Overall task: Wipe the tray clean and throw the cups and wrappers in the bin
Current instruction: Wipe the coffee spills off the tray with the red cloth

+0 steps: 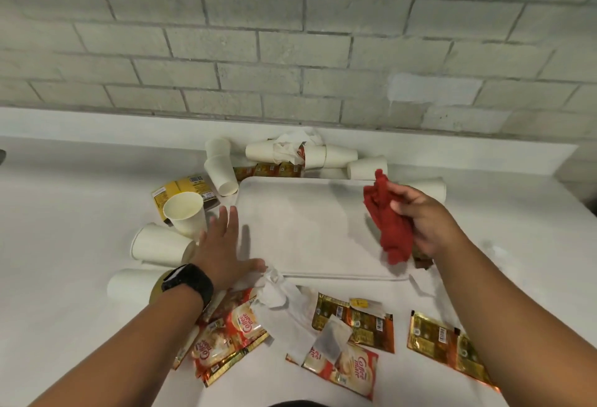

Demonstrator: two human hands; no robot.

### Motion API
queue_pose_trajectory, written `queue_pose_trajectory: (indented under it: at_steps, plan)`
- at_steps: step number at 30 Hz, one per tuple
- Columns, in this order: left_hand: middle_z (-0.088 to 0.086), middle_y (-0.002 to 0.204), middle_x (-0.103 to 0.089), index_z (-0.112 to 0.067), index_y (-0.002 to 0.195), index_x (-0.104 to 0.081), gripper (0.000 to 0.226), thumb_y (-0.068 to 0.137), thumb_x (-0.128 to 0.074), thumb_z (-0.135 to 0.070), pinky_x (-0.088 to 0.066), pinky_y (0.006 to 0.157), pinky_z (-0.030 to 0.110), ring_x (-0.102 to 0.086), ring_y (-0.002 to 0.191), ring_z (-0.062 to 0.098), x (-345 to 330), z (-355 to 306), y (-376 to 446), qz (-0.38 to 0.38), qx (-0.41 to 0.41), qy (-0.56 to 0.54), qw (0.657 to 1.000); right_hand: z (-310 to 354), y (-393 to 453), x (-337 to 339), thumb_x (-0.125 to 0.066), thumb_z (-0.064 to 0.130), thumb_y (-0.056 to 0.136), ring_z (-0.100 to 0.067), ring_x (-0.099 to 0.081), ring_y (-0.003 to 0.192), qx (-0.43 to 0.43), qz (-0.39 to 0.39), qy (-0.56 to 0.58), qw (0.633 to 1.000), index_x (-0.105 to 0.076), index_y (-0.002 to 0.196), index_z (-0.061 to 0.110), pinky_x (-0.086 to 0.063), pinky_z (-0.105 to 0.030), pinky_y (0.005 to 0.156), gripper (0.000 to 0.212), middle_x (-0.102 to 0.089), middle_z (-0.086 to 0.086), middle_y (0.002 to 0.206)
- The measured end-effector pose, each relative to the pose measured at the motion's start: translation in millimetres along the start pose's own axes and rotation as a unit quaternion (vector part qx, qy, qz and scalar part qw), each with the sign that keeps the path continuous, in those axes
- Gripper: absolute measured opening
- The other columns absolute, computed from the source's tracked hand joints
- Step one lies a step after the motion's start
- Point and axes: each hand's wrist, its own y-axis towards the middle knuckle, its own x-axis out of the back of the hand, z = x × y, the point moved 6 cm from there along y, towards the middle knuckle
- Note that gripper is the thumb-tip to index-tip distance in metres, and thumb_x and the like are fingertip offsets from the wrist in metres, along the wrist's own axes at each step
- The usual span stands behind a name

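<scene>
Gripping a red cloth point(389, 224), your right hand point(426, 222) has its fingers curled round the bunched fabric, held above the right end of the tray point(300, 229).

Item: tray, white, rectangular, flat on the white surface point(64, 229), middle of it, long side parallel to the wall edge. Its top shows bare.

Item: your left hand point(223, 251), fingers straight and slightly spread, palm down at the tray's left edge, thumb near the tray's near-left corner. A black watch point(187, 280) sits on that wrist.

Item: white paper cups. One upright cup point(185, 214) stands just left of your left hand; two cups point(155, 242) lie on their sides nearer you, toward the surface's left side. A cluster of tipped cups point(290, 154) lies between the tray's far edge and the wall, one stuffed with crumpled tissue point(290, 145). One more cup point(429, 188) lies on its side behind your right hand.

Item: wrappers. Red and gold sachets point(229, 332) lie by the surface's near edge, under your left forearm; gold-brown sachets point(358, 319) lie near the tray's near edge, and another point(442, 338) under your right forearm. A yellow packet point(184, 190) lies behind the upright cup. Small gold sachets point(271, 170) touch the tray's far edge.

Item: white crumpled napkin point(277, 290), beside the tray's near-left corner.
</scene>
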Motion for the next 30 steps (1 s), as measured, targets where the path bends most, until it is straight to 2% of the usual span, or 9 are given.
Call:
queue_pose_trajectory:
  at_steps: [4, 7, 9, 13, 15, 18, 22, 27, 30]
  plan:
    - [0.0, 0.161, 0.001, -0.019, 0.153, -0.006, 0.087, 0.088, -0.05, -0.057, -0.01, 0.12, 0.038, -0.002, 0.148, 0.02, 24, -40, -27, -0.058, -0.041, -0.121, 0.99, -9, -14, -40, -0.056, 0.01, 0.084, -0.029, -0.069, 0.095, -0.025, 0.068, 0.221, 0.973, -0.056, 0.129, 0.012, -0.058, -0.04, 0.078, 0.045, -0.067, -0.016, 0.111]
    - [-0.007, 0.156, -0.026, -0.029, 0.15, -0.025, 0.07, 0.09, -0.048, -0.057, -0.021, 0.114, 0.027, -0.025, 0.142, 0.011, 29, -68, -50, -0.028, -0.038, -0.237, 0.97, -20, -32, -84, -0.081, 0.032, 0.06, -0.026, -0.072, 0.082, -0.07, 0.116, 0.266, 0.954, -0.077, 0.095, 0.014, -0.059, -0.038, 0.07, 0.04, -0.073, -0.013, 0.093]
    - [-0.008, 0.152, -0.034, -0.031, 0.149, -0.029, 0.067, 0.09, -0.044, -0.06, -0.024, 0.111, 0.026, -0.033, 0.139, 0.011, 29, -82, -64, -0.008, -0.054, -0.245, 0.968, -27, -43, -112, -0.09, 0.037, 0.045, -0.025, -0.073, 0.077, -0.089, 0.147, 0.242, 0.955, -0.079, 0.086, 0.013, -0.059, -0.037, 0.066, 0.049, -0.074, -0.012, 0.087]
    - [-0.01, 0.139, -0.053, -0.035, 0.139, -0.043, 0.086, 0.07, -0.034, -0.086, -0.04, 0.108, 0.039, -0.052, 0.125, 0.011, 24, -86, -86, 0.011, -0.053, -0.337, 0.94, -52, -51, -149, -0.097, 0.035, 0.034, -0.029, -0.072, 0.076, -0.15, 0.139, 0.202, 0.958, -0.063, 0.119, 0.003, -0.058, -0.039, 0.066, 0.097, -0.071, -0.016, 0.091]
    - [-0.013, 0.121, -0.065, -0.035, 0.126, -0.055, 0.07, 0.07, -0.048, -0.078, -0.049, 0.098, 0.039, -0.062, 0.109, 0.007, 29, -74, -98, -0.021, -0.02, -0.422, 0.906, -59, -56, -168, -0.096, 0.035, 0.038, -0.029, -0.071, 0.082, -0.158, 0.153, 0.176, 0.96, -0.053, 0.132, 0.003, -0.058, -0.039, 0.071, 0.108, -0.069, -0.017, 0.099]
    - [-0.012, 0.103, -0.071, -0.036, 0.109, -0.062, 0.039, 0.074, -0.072, -0.051, -0.056, 0.087, 0.038, -0.067, 0.095, 0.006, 40, -46, -115, -0.116, 0.029, -0.504, 0.855, -66, -64, -197, -0.094, 0.035, 0.043, -0.029, -0.071, 0.088, -0.147, 0.187, 0.166, 0.957, -0.06, 0.123, 0.011, -0.058, -0.04, 0.073, 0.091, -0.071, -0.016, 0.103]
    - [-0.013, 0.102, -0.072, -0.037, 0.11, -0.063, 0.034, 0.078, -0.075, -0.037, -0.054, 0.088, 0.03, -0.067, 0.096, 0.002, 59, -4, -136, -0.192, 0.047, -0.523, 0.829, -72, -78, -242, -0.068, 0.027, 0.079, -0.026, -0.071, 0.09, -0.124, 0.218, 0.135, 0.959, -0.066, 0.112, 0.014, -0.058, -0.037, 0.075, 0.035, -0.072, -0.014, 0.103]
    - [-0.008, 0.111, -0.07, -0.029, 0.118, -0.062, 0.039, 0.079, -0.063, -0.032, -0.051, 0.09, 0.034, -0.065, 0.104, 0.009, 89, 72, -162, -0.23, 0.046, -0.549, 0.802, -78, -81, -297, -0.061, 0.02, 0.087, -0.026, -0.069, 0.097, -0.082, 0.208, 0.052, 0.973, -0.07, 0.108, 0.011, -0.056, -0.043, 0.084, 0.024, -0.072, -0.014, 0.106]
    - [-0.003, 0.108, -0.072, -0.022, 0.115, -0.064, 0.032, 0.083, -0.06, -0.024, -0.051, 0.082, 0.028, -0.067, 0.098, 0.011, 113, 142, -176, -0.258, 0.054, -0.554, 0.789, -88, -79, -342, -0.059, 0.013, 0.091, -0.018, -0.068, 0.088, -0.046, 0.22, -0.031, 0.974, -0.069, 0.102, 0.014, -0.054, -0.033, 0.073, 0.016, -0.073, -0.005, 0.098]
